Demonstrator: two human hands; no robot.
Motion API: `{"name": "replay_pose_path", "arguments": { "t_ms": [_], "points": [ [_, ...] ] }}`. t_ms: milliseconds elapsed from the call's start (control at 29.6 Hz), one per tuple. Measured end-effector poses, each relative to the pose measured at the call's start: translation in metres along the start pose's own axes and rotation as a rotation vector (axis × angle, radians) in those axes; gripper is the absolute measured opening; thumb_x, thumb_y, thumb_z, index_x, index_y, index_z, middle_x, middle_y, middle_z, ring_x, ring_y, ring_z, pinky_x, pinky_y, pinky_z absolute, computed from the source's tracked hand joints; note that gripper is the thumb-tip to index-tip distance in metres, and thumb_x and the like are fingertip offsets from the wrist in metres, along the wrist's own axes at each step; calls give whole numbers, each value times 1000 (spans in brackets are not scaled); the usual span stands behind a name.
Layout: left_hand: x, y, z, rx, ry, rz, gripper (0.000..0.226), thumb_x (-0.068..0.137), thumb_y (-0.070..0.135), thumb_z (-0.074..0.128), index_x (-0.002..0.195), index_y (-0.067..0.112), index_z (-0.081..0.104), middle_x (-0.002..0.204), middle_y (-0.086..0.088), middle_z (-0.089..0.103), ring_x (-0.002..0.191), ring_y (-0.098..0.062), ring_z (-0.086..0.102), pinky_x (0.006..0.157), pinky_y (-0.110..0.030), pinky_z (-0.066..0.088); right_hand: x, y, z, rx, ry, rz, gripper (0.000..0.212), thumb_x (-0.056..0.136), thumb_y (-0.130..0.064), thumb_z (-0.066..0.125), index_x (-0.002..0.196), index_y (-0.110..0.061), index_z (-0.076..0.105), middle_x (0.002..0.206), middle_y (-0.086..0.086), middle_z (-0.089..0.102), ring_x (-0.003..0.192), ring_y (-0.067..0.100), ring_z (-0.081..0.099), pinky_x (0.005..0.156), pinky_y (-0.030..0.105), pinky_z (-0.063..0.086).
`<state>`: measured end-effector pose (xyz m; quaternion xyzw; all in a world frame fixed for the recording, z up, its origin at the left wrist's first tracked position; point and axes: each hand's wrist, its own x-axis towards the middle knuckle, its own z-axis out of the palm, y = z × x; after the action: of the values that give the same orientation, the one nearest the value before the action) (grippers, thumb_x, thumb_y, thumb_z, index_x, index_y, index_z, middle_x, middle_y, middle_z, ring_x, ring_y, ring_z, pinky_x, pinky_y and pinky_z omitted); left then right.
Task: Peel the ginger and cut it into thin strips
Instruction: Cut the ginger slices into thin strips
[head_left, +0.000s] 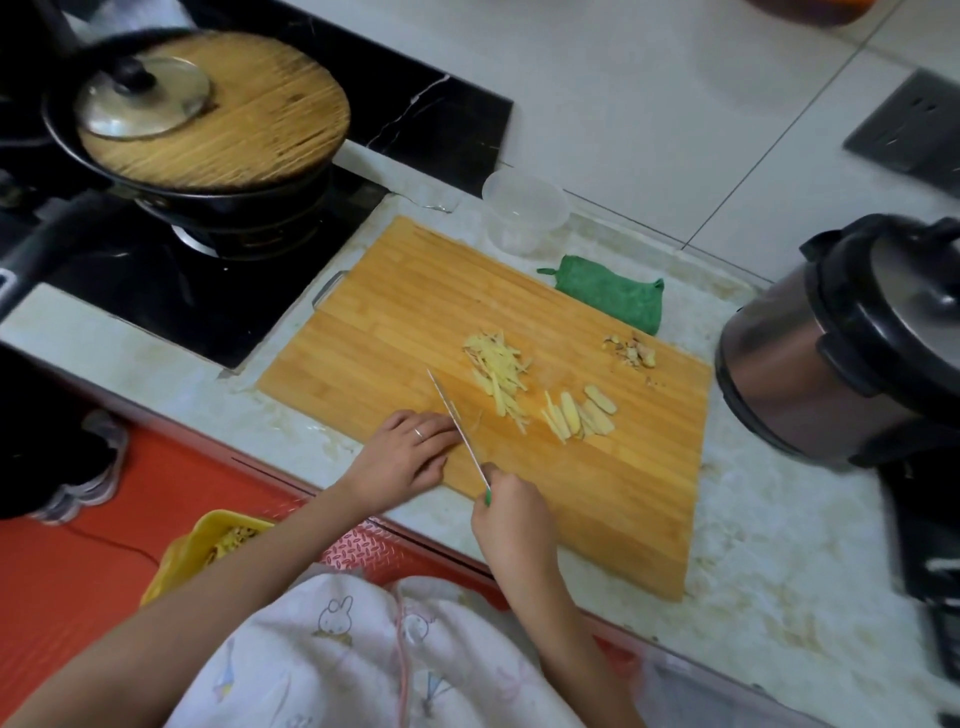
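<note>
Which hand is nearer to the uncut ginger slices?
Right. The right hand, gripping the knife, is just left of the ginger slices; the left hand rests farther left, beyond the knife.

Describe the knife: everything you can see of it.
The knife has a thin, narrow, metal-looking blade and a green handle, mostly hidden in the right hand that grips it. It is held slanted over the near-left part of the wooden cutting board, tip pointing away, left of the ginger strips. The left hand rests flat right beside the blade.
</note>
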<state>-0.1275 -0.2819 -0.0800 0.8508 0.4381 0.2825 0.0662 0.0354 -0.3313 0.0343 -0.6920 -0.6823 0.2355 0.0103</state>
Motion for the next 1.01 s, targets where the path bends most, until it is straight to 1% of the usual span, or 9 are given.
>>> {"name": "replay_pose_path", "arguments": {
  "t_ms": [68,203,270,405,608,743,878,1013],
  "points": [
    [-1,-1,1,4,16,8,30,88,23,50,113,13,64,117,-3,65,110,-18,55,90,-36,41,-1,-3,-1,-12,2,7,38,93,-11,44,129,-21,55,102,6,69,94,24,64,63,27,38],
    [-1,-1,3,28,59,23,29,86,23,52,108,11,67,109,-4,67,104,-18,53,88,-33,39,-2,-10,0,-47,-11,40,31,95,-11,41,122,-19,56,107,5,67,101,23,62,74,28,44],
    [0,-1,4,34,71,25,29,86,24,52,108,12,67,108,-4,67,103,-18,53,88,-33,39,-1,-13,0,-56,-9,50,30,96,-11,41,120,-19,56,109,3,66,103,22,62,78,29,45],
    [2,-2,3,10,85,33,28,87,24,54,109,13,67,110,-2,67,104,-16,54,89,-32,39,1,-14,-4,-20,-26,66,32,96,-12,41,122,-20,56,112,3,65,106,22,60,80,28,45],
    [1,-4,4,10,58,37,29,88,27,53,107,12,69,109,-1,69,104,-15,55,90,-31,38,5,-14,-5,-23,-65,97,32,95,-12,43,123,-21,56,115,3,65,108,23,61,81,29,46],
    [2,-4,4,-17,58,21,29,90,27,53,107,12,71,110,0,69,105,-13,55,91,-29,37,9,-13,-4,-10,-69,113,31,95,-12,43,121,-21,58,111,3,66,105,23,62,79,28,46],
    [1,-6,6,-40,77,26,36,100,33,43,108,13,71,112,0,69,107,-13,56,91,-29,38,12,-8,-1,34,-97,120,31,92,-10,43,116,-19,61,106,7,68,102,27,62,77,30,47],
    [2,-5,7,-61,63,23,29,92,29,54,106,12,73,109,0,70,107,-14,57,92,-29,38,19,-9,5,11,-77,133,30,91,-11,44,114,-20,60,104,7,68,101,27,63,73,29,46]
  ]
}}
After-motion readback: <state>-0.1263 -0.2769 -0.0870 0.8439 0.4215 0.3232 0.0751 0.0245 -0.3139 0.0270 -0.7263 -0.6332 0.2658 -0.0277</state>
